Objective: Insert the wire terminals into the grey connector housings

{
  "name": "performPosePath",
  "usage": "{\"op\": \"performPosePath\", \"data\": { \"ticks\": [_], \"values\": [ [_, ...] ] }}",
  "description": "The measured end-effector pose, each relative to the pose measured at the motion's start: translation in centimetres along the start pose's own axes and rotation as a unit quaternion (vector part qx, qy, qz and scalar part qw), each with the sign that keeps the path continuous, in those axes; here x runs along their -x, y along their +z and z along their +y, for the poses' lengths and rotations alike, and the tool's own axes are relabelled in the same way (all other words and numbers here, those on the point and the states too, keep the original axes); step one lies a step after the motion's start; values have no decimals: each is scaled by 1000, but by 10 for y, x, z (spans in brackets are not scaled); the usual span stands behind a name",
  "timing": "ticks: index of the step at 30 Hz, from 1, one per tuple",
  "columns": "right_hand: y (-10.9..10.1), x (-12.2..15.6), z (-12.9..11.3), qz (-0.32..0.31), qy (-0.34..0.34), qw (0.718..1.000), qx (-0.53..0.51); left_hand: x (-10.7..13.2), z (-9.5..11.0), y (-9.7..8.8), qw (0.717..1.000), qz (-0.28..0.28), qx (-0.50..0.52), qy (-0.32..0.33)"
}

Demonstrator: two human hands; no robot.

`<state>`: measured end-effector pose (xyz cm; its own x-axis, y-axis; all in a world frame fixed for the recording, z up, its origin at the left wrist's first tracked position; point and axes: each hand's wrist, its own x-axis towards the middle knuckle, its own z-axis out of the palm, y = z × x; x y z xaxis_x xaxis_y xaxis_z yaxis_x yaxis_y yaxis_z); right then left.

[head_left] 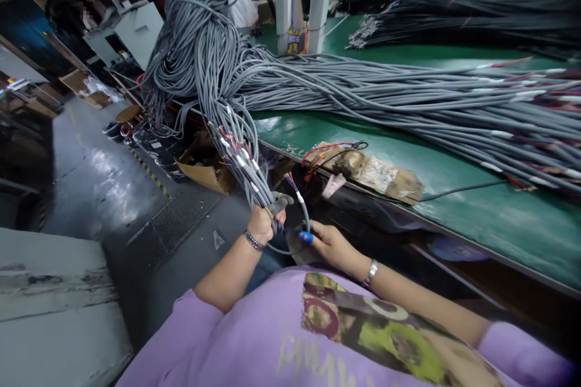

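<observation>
"Report from the left."
"Cardboard box (206,170) left of centre. Beside it, the left hand (263,222) is closed around a bundle of grey cables (252,178) with coloured wire ends."
"Centre of frame?"
"A single grey cable (305,213), end upward, pinched near its tip by the right hand (333,246)."
"Right side?"
"Green bench (476,233), a long cable spread (363,87) lying across it."

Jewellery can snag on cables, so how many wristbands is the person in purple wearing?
2: a dark bracelet just behind the left hand, a silver wristband just behind the right hand.
</observation>
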<state>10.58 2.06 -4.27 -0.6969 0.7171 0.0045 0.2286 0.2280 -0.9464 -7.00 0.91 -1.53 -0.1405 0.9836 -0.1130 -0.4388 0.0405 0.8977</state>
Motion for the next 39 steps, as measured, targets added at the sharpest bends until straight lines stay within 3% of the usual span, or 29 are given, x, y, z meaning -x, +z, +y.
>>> {"op": "performPosePath", "data": {
  "ticks": [8,16,21,24,26,33,39],
  "values": [
    [0,1,7,-32,17,998,-47,2,-1,21,997,-22,-78,-15],
    [3,3,11,-97,36,992,-69,4,-3,25,993,-21,-119,-1],
    [-10,2,-2,-26,59,983,-173,12,-4,25,982,-46,-183,24],
    [-20,1,-14,84,96,966,-224,18,-5,26,974,-53,-219,-19],
    [-24,-1,-21,116,118,957,-237,20,-6,27,969,-62,-237,-40],
    [-25,-10,-27,97,144,957,-231,19,-13,27,951,-78,-297,-39],
    [-25,-8,-26,132,127,942,-282,19,-11,25,956,-28,-292,3]
  ]
}}
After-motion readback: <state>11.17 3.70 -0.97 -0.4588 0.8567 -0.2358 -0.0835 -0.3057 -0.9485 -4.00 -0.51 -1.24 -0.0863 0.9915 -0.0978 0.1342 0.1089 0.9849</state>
